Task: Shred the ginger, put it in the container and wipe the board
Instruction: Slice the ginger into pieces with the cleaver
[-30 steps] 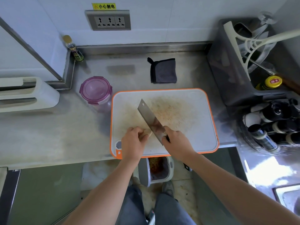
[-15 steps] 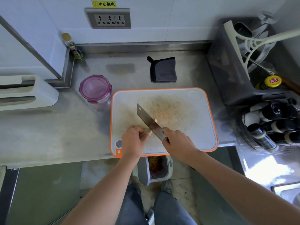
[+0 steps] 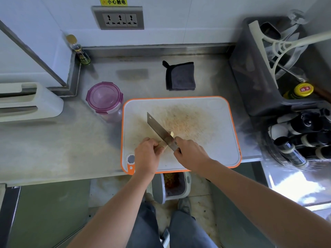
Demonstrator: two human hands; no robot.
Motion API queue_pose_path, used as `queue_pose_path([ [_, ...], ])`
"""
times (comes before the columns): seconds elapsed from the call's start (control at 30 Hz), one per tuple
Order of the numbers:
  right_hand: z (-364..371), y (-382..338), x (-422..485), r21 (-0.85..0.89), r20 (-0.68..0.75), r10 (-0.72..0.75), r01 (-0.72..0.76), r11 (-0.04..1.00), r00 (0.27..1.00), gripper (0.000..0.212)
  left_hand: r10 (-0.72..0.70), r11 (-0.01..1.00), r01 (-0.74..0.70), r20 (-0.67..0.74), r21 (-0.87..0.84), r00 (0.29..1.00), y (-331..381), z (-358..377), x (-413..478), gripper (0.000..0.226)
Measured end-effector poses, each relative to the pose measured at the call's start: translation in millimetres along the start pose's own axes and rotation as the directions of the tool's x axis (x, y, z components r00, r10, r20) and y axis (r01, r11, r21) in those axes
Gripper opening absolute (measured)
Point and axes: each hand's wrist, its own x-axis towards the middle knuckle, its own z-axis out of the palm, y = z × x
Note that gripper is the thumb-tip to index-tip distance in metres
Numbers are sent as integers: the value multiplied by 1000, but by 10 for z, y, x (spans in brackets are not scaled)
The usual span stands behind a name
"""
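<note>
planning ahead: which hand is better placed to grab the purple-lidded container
Left, probably: the container sits left of the board, nearer the left hand, while the right hand grips the knife.

The knife [image 3: 157, 127] lies on the cutting board [image 3: 215, 140], near its front edge. The right hand [image 3: 189, 153] grips it, and the left hand [image 3: 146, 154] pins the ginger [image 3: 163, 144] just left of it. The container [image 3: 104, 97] stands at the board's back left corner. The cloth [image 3: 180, 76] lies behind the board, a crate [image 3: 250, 77] stands to its right, and a bin [image 3: 172, 187] sits below its front edge.

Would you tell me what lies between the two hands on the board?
The head view shows the cleaver and the ginger between the left hand and right hand.
</note>
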Motion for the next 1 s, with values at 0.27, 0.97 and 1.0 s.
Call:
queue_pose_path([
  [0.27, 46, 127, -206, 22, 4, 12, -12, 1000, 1000, 13, 17, 1000, -17, 12, 1, 1000, -58, 22, 15, 15],
  [0.97, 145, 186, -201, -12, -33, -16, 16, 1000, 999, 21, 34, 999, -35, 28, 16, 999, -50, 35, 27, 16],
  [1.0, 161, 170, -185, -18, -42, -17, 16, 1000, 999, 23, 35, 999, -36, 24, 16, 999, -43, 38, 25, 16],
])
